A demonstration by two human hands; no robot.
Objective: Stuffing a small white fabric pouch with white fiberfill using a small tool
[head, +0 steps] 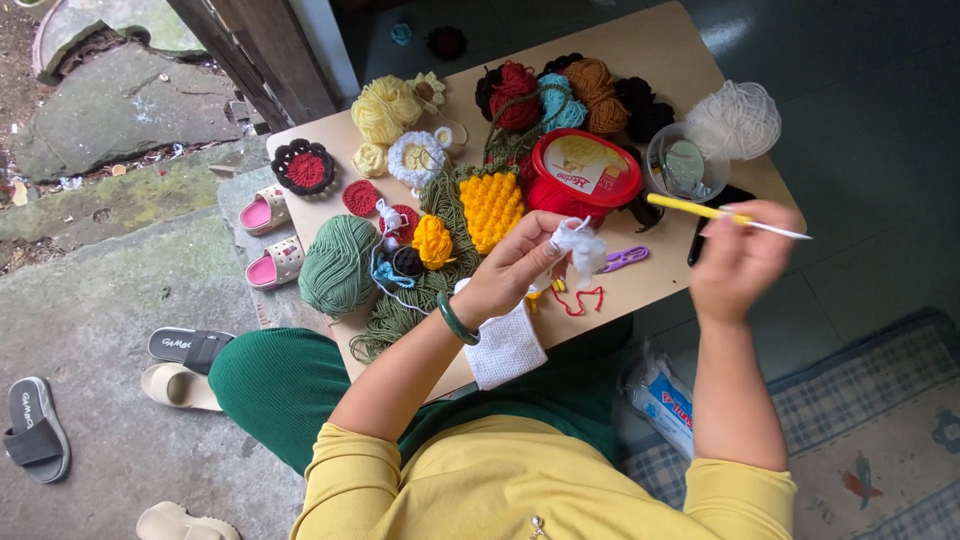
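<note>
1. Pinching a small white crocheted yarn piece (580, 246), the left hand (515, 268) hovers above the tan wooden board (690, 50).
2. The right hand (738, 262) clamps a yellow-handled metal crochet hook (725, 216) beside the red round plastic tub (585, 170).

Round tub (585, 165) sits mid-board (690, 50), our landmark. Behind it, a row of yarn balls (560, 95). To its right, a small clear cup (685, 165), then a loose yarn bundle (735, 120). Left of the tub, a knitted square (490, 208), farther left a big yarn ball (338, 265). In front, scissors (625, 259) on the board.
</note>
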